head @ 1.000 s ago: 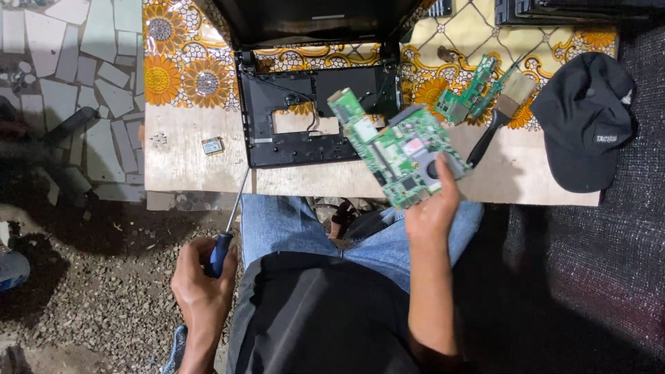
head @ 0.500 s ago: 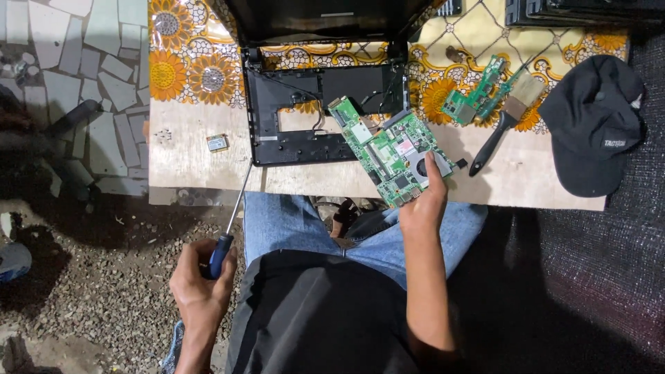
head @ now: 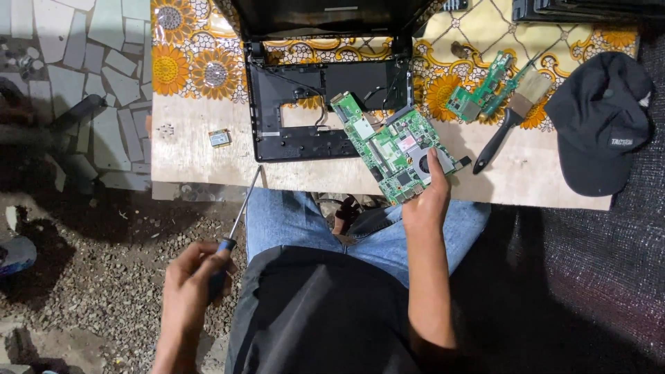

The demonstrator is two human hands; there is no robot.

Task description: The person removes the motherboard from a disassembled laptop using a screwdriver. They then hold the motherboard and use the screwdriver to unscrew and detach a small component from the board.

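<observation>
head view: the right hand (head: 424,201) is pinching a green circuit board (head: 391,147) by its near edge, thumb lying on top, and is holding it tilted over the near right corner of the black laptop base (head: 298,118) on the wooden table (head: 194,156). the left hand (head: 190,284) is closing in a fist around a blue-handled screwdriver (head: 232,225), well apart, out over the gravel. a brush (head: 509,121), a smaller green board (head: 481,90) and a black cap (head: 599,121) are lying to the right. the board is probably handling as light, stiff and fragile; the bare edges seem the safest grip, away from the components.
</observation>
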